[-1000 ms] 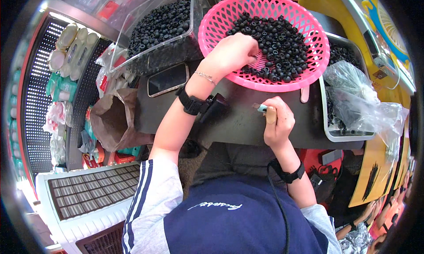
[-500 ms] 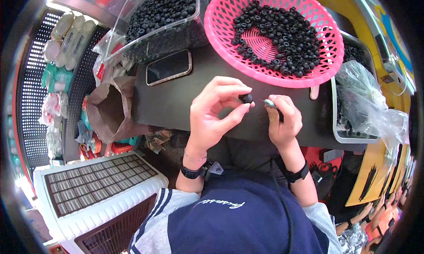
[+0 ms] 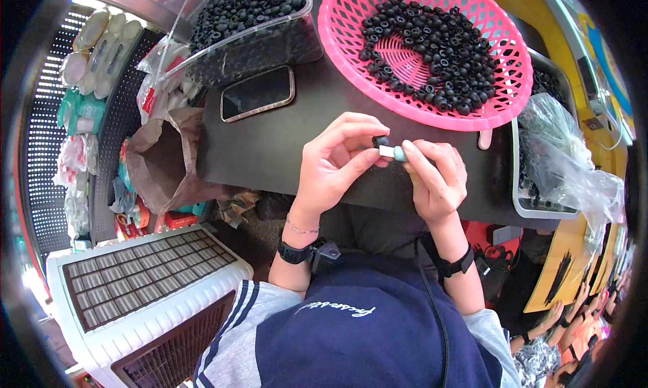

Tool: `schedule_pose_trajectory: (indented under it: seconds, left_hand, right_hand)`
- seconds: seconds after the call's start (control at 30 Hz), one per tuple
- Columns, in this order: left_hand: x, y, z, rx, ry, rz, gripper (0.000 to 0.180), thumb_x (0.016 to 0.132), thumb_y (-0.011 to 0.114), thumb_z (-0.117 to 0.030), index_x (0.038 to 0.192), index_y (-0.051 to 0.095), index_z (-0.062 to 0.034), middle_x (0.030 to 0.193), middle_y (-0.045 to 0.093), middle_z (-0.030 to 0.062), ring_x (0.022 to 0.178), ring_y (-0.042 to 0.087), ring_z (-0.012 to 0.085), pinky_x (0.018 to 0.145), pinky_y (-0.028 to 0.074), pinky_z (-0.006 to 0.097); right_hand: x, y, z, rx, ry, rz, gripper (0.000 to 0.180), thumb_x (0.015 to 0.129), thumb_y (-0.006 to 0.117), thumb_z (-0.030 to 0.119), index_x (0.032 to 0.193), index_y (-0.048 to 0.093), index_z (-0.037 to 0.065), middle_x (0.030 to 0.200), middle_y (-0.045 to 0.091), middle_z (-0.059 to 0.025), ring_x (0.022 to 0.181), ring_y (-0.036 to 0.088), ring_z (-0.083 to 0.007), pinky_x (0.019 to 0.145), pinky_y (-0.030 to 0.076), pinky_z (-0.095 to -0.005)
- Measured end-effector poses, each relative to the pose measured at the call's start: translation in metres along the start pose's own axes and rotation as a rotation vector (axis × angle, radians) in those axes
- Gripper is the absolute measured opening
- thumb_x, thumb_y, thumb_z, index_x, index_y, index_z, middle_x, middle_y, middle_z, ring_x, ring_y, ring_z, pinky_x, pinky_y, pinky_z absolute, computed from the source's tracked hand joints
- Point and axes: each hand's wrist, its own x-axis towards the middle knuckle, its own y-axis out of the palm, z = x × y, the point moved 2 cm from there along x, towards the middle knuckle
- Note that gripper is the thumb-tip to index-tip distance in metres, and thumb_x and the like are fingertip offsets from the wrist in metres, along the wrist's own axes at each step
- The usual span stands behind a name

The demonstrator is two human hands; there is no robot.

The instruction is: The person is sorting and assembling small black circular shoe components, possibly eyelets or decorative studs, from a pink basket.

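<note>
Left hand (image 3: pixel 334 165) fingers pinch a small black ring (image 3: pixel 380 142); right hand (image 3: pixel 435 179) fingers clamp a pale plug (image 3: pixel 399 152) touching it, above the table (image 3: pixel 270 145) near edge, below the pink basket (image 3: pixel 503 111).

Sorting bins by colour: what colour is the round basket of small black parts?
Pink basket, clearest in the head view.

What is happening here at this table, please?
A person sits at a dark table and works with both bare hands. The left hand pinches a small black ring-shaped piece, and the right hand holds a small pale part against it, so the two pieces meet between the fingertips. Behind the hands, a pink basket and a clear bin hold many more black pieces. A phone lies beside them.
</note>
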Motion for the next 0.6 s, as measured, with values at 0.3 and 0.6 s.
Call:
schedule_pose_trajectory:
  seconds: [0.3,0.6]
  left_hand:
    - [-0.0024,-0.0035,0.0048,0.089,0.096,-0.089,0.033,0.073,0.068,0.015,0.104,0.064,0.0068,0.111,0.055,0.0138,0.088,0.062,0.0145,0.073,0.055,0.024]
    - [-0.0030,0.0013,0.0079,0.156,0.150,-0.146,0.029,0.073,0.069,0.012,0.102,0.066,0.0051,0.106,0.059,0.0128,0.086,0.062,0.0136,0.074,0.053,0.023]
  right_hand:
    - [0.0007,0.0008,0.0030,-0.014,-0.015,0.028,0.038,0.064,0.075,0.008,0.102,0.069,0.007,0.087,0.063,-0.0055,0.065,0.058,-0.0184,0.056,0.043,-0.0288]
    - [0.0010,0.0012,0.0022,0.006,-0.020,0.005,0.037,0.065,0.075,0.007,0.101,0.069,0.005,0.087,0.063,-0.0061,0.065,0.058,-0.0192,0.056,0.044,-0.0291]
